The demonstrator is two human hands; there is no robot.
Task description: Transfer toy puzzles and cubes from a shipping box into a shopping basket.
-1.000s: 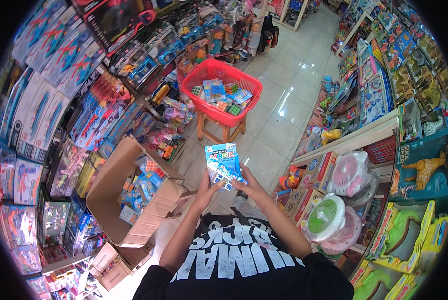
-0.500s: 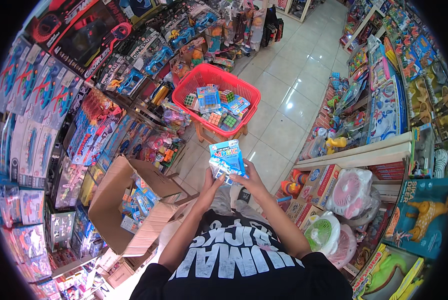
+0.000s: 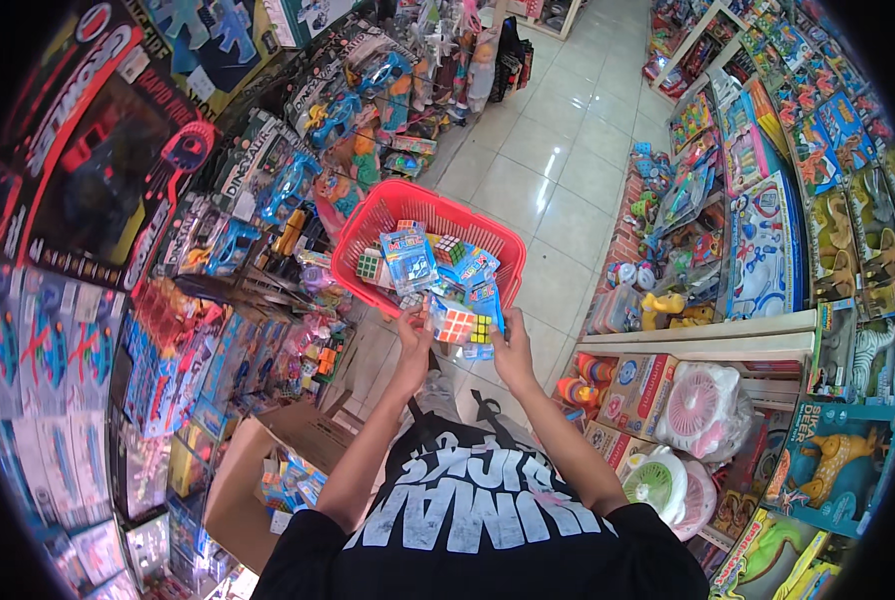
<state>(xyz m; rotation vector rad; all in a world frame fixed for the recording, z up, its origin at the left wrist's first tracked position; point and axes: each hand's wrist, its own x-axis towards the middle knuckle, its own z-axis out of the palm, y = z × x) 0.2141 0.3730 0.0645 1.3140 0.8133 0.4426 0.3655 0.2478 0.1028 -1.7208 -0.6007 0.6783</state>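
Observation:
At the near rim of a red plastic basket [image 3: 363, 215], both my hands are closed around packaged puzzle cubes. My left hand [image 3: 414, 345] pinches the left side of a plastic-wrapped puzzle cube [image 3: 456, 325] with an orange and white face. On the other side, my right hand [image 3: 514, 352] grips the edge of a blue-carded pack [image 3: 484, 297], beside a yellow-faced cube [image 3: 482, 329]. Whether that cube belongs to the pack, I cannot tell. Inside the basket lie a blue cube pack [image 3: 408, 258], a green and white cube [image 3: 369, 267] and a dark multicoloured cube [image 3: 451, 249].
An opened cardboard box [image 3: 233, 490] holding blue packs stands at my lower left. Shelves of boxed toys line the left. To my right are a pink fan [image 3: 705, 400], a green fan [image 3: 658, 483] and a wooden shelf edge [image 3: 708, 340]. A tiled floor [image 3: 538, 165] runs ahead.
My hands have moved forward, from in front of my body to the basket's near rim, and spread further apart. The single blue pack gave way to cubes showing between them. My view has shifted.

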